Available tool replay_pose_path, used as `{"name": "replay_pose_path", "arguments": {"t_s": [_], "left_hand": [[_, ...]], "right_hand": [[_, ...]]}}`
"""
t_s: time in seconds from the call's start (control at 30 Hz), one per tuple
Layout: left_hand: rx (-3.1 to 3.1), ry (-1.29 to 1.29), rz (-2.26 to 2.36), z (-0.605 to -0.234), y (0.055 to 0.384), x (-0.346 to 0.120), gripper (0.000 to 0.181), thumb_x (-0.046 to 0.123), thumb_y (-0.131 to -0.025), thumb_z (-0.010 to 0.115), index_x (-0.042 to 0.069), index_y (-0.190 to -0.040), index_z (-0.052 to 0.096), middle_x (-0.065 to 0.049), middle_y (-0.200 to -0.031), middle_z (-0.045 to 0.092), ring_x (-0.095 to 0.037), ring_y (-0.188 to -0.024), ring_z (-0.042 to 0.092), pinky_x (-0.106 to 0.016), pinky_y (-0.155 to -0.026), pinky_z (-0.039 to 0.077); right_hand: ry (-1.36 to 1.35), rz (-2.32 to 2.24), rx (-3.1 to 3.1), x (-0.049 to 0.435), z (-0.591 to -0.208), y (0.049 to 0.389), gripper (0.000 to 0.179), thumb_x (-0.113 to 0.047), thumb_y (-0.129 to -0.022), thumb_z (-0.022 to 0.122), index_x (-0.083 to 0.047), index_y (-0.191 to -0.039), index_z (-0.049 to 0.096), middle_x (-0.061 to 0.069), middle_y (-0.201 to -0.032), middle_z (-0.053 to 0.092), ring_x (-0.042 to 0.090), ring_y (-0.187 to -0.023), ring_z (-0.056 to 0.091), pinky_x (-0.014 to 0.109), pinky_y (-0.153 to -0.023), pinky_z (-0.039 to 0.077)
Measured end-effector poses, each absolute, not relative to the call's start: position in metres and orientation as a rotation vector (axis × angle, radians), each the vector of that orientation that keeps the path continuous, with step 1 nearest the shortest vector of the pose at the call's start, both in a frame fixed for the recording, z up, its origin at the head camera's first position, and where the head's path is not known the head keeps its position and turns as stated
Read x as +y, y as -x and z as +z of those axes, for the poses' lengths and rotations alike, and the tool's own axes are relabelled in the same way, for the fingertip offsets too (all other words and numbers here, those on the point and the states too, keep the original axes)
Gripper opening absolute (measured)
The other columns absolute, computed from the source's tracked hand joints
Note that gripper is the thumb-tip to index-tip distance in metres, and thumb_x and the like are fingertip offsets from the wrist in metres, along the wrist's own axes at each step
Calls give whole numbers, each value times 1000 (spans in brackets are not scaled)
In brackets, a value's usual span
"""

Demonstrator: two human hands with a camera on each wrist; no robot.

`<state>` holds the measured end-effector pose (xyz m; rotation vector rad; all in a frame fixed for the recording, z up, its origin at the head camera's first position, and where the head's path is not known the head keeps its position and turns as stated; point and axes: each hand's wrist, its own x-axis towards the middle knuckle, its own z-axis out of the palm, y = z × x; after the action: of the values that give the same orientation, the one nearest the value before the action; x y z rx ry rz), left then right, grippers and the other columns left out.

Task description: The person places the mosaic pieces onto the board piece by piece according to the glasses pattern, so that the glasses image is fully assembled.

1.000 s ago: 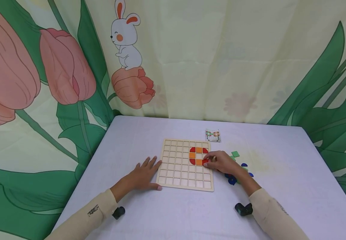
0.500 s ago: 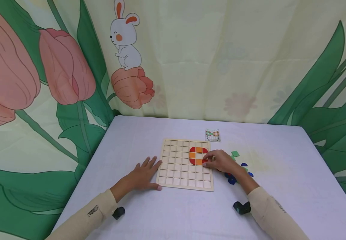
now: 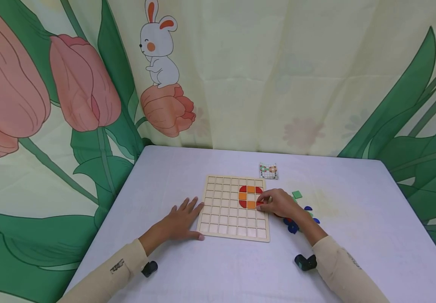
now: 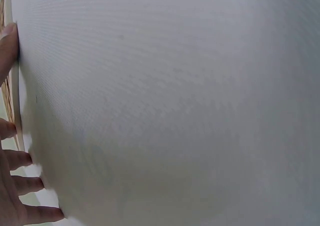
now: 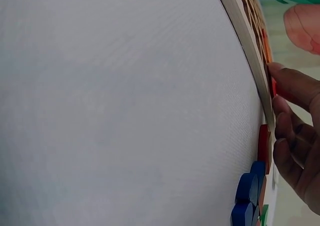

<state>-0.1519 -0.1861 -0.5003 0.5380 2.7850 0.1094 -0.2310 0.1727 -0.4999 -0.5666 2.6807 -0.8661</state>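
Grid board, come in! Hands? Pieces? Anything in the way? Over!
Left hand: touching left edge of board. Right hand: pinching red piece at board's right side. Blue pieces: off board, likely no obstacle.

Behind the white-covered tabletop (image 3: 369, 202) hangs a faintly creased cream backdrop (image 3: 240, 54), printed with large pink tulips (image 3: 83, 84), green leaves (image 3: 399, 92) and a white rabbit (image 3: 161, 46) sitting on an orange-pink bloom (image 3: 165, 109)

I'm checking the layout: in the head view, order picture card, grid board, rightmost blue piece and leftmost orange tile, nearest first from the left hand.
1. Grid board: touching the left hand.
2. Leftmost orange tile: on the board's right.
3. Picture card: beyond the board.
4. Rightmost blue piece: right, off the board.
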Motion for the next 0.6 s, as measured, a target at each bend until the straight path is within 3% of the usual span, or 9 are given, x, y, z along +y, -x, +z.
{"name": "replay_pose_path", "arguments": {"t_s": [0.6], "left_hand": [[2779, -557, 115, -500, 152, -188, 109, 75, -78, 66, 17, -161, 24, -13, -168, 19, -43, -153, 18, -68, -111, 31]], "right_hand": [[541, -879, 2678, 172, -498, 228, 25, -32, -85, 82, -17, -104, 77, -4, -76, 60, 15, -71, 52, 26, -56, 39]]}}
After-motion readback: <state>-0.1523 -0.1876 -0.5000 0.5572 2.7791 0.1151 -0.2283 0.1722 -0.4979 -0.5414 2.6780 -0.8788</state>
